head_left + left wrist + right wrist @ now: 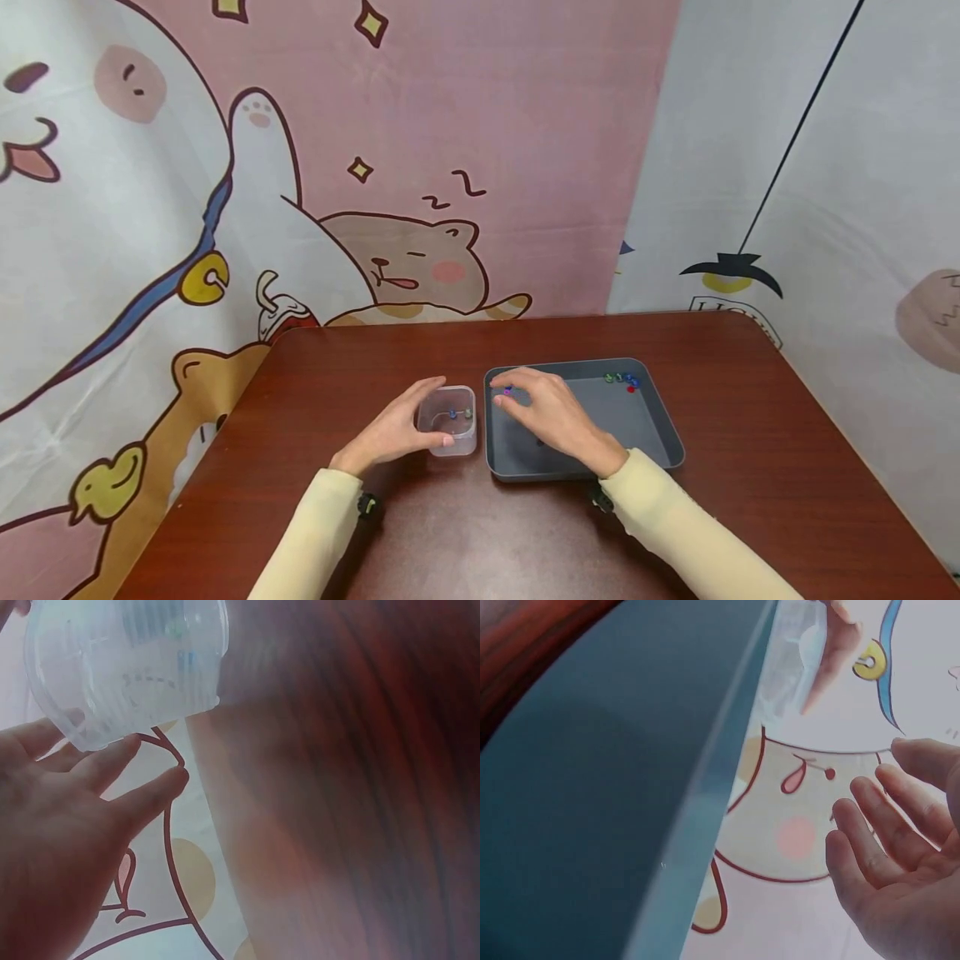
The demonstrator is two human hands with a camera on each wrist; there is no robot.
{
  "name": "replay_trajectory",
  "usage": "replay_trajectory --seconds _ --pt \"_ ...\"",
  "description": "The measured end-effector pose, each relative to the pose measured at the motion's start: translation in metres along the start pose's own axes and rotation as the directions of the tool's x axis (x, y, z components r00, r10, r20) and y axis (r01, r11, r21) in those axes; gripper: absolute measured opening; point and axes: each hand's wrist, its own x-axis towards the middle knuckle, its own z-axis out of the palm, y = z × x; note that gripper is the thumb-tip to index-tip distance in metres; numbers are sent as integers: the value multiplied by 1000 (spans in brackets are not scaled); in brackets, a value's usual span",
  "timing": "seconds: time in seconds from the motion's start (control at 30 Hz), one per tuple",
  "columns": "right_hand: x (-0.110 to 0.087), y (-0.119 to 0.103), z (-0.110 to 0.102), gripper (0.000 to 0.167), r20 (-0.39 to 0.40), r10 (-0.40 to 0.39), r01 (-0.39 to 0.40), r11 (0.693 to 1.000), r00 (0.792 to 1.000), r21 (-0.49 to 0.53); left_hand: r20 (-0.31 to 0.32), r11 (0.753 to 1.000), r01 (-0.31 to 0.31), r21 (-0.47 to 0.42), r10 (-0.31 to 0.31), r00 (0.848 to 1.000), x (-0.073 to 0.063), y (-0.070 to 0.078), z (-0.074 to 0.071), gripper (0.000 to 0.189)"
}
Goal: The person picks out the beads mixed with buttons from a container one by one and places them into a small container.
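Note:
My left hand [397, 423] holds a small clear plastic box [465, 446] from its left side, thumb along the near wall and fingers at the far wall. Inside the box lie a blue bead [453, 413] and a pale green bead [468, 413], with a thin pale line between them. The left wrist view shows fingertips against the box [127, 675]. Over the left part of a grey tray [600, 462] hovers my right hand [551, 412], thumb and fingers apart and nothing visible between them. A small purple and blue piece [507, 389] shows in the tray near its fingertips.
In the tray's far right corner sit several green and blue beads [619, 377] and a red bead [632, 389]. The box stands just left of the tray on a brown wooden table [360, 350]. A cartoon-printed cloth [540, 167] hangs behind the table.

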Motion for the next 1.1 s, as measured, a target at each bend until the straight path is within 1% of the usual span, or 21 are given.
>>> replay_trajectory --seconds 0.13,0.27,0.47,0.6,0.73,0.83,0.97,1.1 --pt "-6 2 -14 25 -28 38 -37 999 999 32 -10 1000 0 -18 0 1000 2 2 0 99" --pt "-11 6 -24 26 -50 52 -50 998 997 45 -13 1000 1 -23 -2 1000 4 1 1 97" --pt "-22 17 -36 26 -47 94 -92 995 994 38 -3 999 -10 -36 10 1000 5 1 0 93" --pt "-30 29 -44 27 -45 103 -101 994 994 37 2 999 -8 -41 9 1000 4 1 0 91" --pt "-40 38 -51 29 -29 113 -112 993 993 25 -3 999 1 -44 -1 1000 3 0 0 92" --pt "-46 44 -55 31 -9 120 -120 993 993 8 -3 999 15 -41 -15 1000 3 -1 1 96" --pt "-54 52 -58 33 19 112 -112 994 994 -6 7 999 38 -39 -37 999 2 -2 2 100" --pt "-60 60 -60 37 61 94 -94 996 994 -7 14 998 46 -40 -46 999 1 -3 2 97"
